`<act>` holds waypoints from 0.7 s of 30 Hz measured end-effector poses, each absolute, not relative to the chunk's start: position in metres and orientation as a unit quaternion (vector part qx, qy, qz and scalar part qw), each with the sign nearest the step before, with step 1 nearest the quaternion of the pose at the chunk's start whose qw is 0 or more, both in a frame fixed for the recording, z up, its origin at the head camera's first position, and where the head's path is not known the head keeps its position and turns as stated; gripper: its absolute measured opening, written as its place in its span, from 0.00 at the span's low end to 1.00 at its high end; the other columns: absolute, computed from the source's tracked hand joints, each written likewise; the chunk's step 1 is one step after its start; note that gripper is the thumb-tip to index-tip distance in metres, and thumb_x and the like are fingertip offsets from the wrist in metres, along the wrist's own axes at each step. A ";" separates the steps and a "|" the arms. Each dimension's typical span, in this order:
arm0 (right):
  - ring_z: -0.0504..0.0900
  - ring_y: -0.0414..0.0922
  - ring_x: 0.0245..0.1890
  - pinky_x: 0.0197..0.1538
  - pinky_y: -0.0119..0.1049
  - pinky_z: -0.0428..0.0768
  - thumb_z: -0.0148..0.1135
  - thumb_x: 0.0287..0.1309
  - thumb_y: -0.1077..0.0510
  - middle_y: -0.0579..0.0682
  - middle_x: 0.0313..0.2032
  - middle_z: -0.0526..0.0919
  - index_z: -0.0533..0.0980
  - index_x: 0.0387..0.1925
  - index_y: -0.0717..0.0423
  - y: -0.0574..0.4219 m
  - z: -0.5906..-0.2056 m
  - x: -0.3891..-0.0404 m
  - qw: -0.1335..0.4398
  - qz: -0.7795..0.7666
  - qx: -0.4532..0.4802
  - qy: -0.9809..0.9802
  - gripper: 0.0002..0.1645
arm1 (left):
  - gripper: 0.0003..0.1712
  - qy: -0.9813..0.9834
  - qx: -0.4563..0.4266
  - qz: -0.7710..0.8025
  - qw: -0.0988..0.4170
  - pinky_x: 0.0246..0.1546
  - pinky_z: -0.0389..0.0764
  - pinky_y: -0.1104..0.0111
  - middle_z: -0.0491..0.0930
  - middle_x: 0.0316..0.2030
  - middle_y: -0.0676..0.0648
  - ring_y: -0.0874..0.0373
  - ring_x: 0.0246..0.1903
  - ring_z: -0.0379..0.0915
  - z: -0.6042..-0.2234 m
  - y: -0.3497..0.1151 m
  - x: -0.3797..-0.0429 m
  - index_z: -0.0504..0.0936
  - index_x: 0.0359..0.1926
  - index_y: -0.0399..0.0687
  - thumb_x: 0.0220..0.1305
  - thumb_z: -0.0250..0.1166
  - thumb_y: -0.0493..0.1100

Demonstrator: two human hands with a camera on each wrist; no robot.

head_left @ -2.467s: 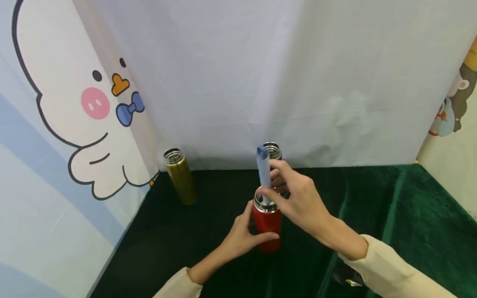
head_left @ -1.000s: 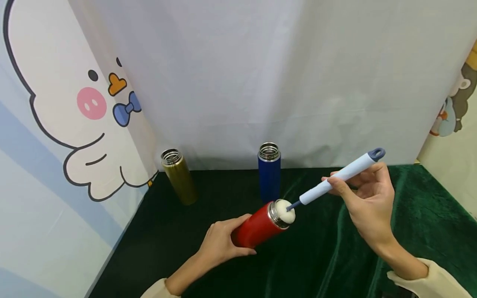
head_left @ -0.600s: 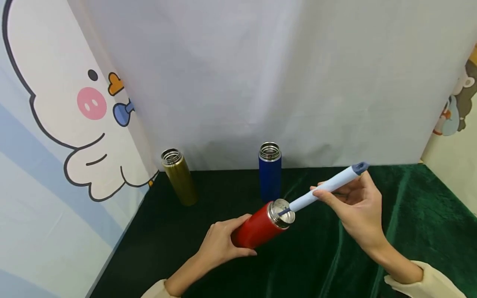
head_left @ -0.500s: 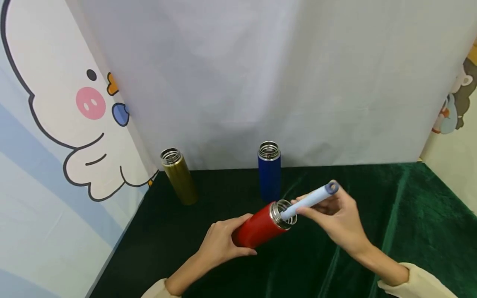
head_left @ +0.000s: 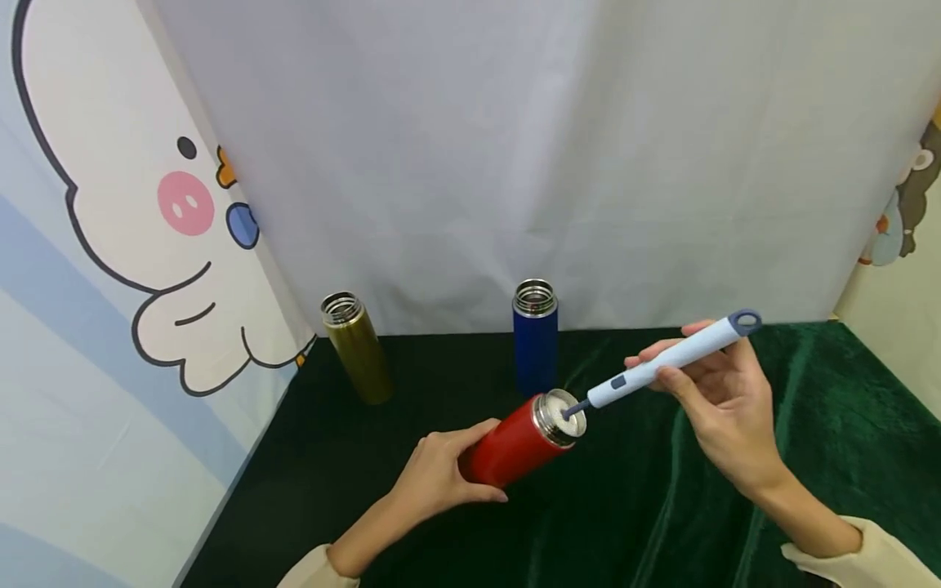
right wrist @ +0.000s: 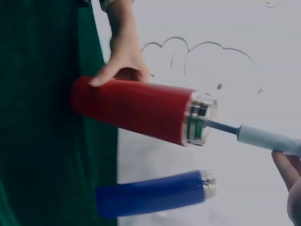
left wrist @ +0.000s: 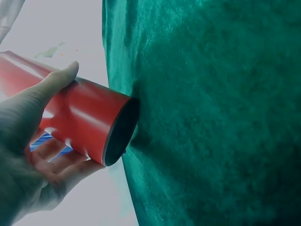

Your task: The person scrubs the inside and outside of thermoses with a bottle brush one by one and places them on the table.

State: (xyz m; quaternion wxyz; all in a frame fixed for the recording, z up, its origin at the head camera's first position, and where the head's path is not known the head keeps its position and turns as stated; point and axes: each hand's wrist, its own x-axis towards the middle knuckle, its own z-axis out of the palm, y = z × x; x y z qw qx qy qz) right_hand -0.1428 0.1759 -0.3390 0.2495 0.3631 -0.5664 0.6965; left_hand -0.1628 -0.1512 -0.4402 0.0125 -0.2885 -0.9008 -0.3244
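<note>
My left hand (head_left: 435, 474) grips the lower part of a red bottle (head_left: 507, 447), which leans over with its bare steel mouth toward the right. In the left wrist view the bottle's dark base (left wrist: 123, 132) faces the green cloth. My right hand (head_left: 724, 408) pinches the light blue handle of a bottle brush (head_left: 662, 363). The brush's white sponge head (head_left: 564, 414) sits just inside the bottle's mouth, and its thin dark stem shows between mouth and handle. In the right wrist view the stem runs straight into the red bottle (right wrist: 136, 110).
A blue bottle (head_left: 535, 347) stands uncapped behind the red one. Farther left is an uncapped gold bottle (head_left: 358, 355). Dark green cloth (head_left: 845, 408) covers the table, and a pale curtain (head_left: 441, 163) hangs along its back edge.
The red bottle went from upright to tilted. The brush was drawn nearly out, pushed deep in half a second ago, and is now pulled back toward the upper right. The left hand stays put lately.
</note>
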 end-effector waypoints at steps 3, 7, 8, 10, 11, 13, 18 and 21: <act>0.91 0.48 0.44 0.44 0.35 0.87 0.50 0.60 0.87 0.61 0.46 0.89 0.66 0.60 0.75 0.182 -0.329 -0.141 0.285 0.711 0.342 -0.544 0.27 | 0.46 -0.903 -0.293 -0.312 0.018 0.51 0.86 0.59 0.87 0.54 0.53 0.60 0.47 0.84 -0.439 -0.152 -0.164 0.73 0.69 0.68 0.48 0.83 0.55; 0.92 0.51 0.40 0.39 0.38 0.88 0.51 0.54 0.90 0.63 0.42 0.89 0.69 0.55 0.77 0.185 -0.320 -0.139 0.322 0.747 0.295 -0.502 0.26 | 0.46 -0.907 -0.293 -0.302 0.023 0.50 0.86 0.59 0.87 0.53 0.53 0.60 0.46 0.85 -0.438 -0.152 -0.165 0.73 0.68 0.69 0.48 0.83 0.55; 0.92 0.52 0.39 0.38 0.39 0.88 0.52 0.53 0.91 0.64 0.40 0.89 0.70 0.53 0.77 0.185 -0.318 -0.138 0.327 0.756 0.285 -0.490 0.26 | 0.46 -0.908 -0.292 -0.300 0.024 0.50 0.86 0.59 0.87 0.53 0.53 0.60 0.46 0.85 -0.439 -0.152 -0.165 0.73 0.68 0.69 0.47 0.83 0.56; 0.92 0.53 0.38 0.35 0.40 0.88 0.52 0.51 0.91 0.65 0.39 0.89 0.71 0.51 0.77 0.185 -0.316 -0.139 0.325 0.767 0.270 -0.483 0.26 | 0.46 -0.908 -0.291 -0.300 0.026 0.50 0.86 0.59 0.87 0.53 0.53 0.60 0.46 0.85 -0.439 -0.152 -0.165 0.74 0.68 0.68 0.47 0.83 0.55; 0.92 0.52 0.37 0.35 0.40 0.88 0.53 0.51 0.91 0.63 0.38 0.89 0.71 0.51 0.74 0.185 -0.315 -0.139 0.321 0.765 0.260 -0.494 0.26 | 0.46 -0.908 -0.289 -0.301 0.027 0.50 0.86 0.59 0.87 0.53 0.53 0.60 0.46 0.85 -0.439 -0.152 -0.164 0.74 0.68 0.68 0.47 0.83 0.55; 0.92 0.50 0.37 0.35 0.39 0.88 0.55 0.52 0.89 0.61 0.38 0.89 0.70 0.50 0.70 0.185 -0.314 -0.141 0.302 0.756 0.255 -0.522 0.26 | 0.46 -0.908 -0.290 -0.302 0.030 0.50 0.86 0.59 0.87 0.53 0.53 0.60 0.46 0.85 -0.439 -0.152 -0.163 0.74 0.68 0.67 0.47 0.83 0.55; 0.92 0.43 0.37 0.38 0.35 0.88 0.58 0.55 0.85 0.52 0.38 0.90 0.67 0.49 0.60 0.182 -0.317 -0.147 0.260 0.722 0.248 -0.592 0.26 | 0.47 -0.904 -0.296 -0.308 0.032 0.52 0.86 0.59 0.87 0.54 0.54 0.60 0.47 0.85 -0.440 -0.150 -0.161 0.74 0.69 0.67 0.47 0.83 0.56; 0.92 0.43 0.36 0.38 0.34 0.88 0.59 0.54 0.85 0.51 0.38 0.91 0.68 0.49 0.60 0.179 -0.322 -0.145 0.255 0.714 0.248 -0.603 0.26 | 0.47 -0.903 -0.300 -0.306 0.035 0.52 0.86 0.60 0.87 0.54 0.55 0.61 0.47 0.85 -0.440 -0.148 -0.161 0.74 0.68 0.68 0.46 0.83 0.56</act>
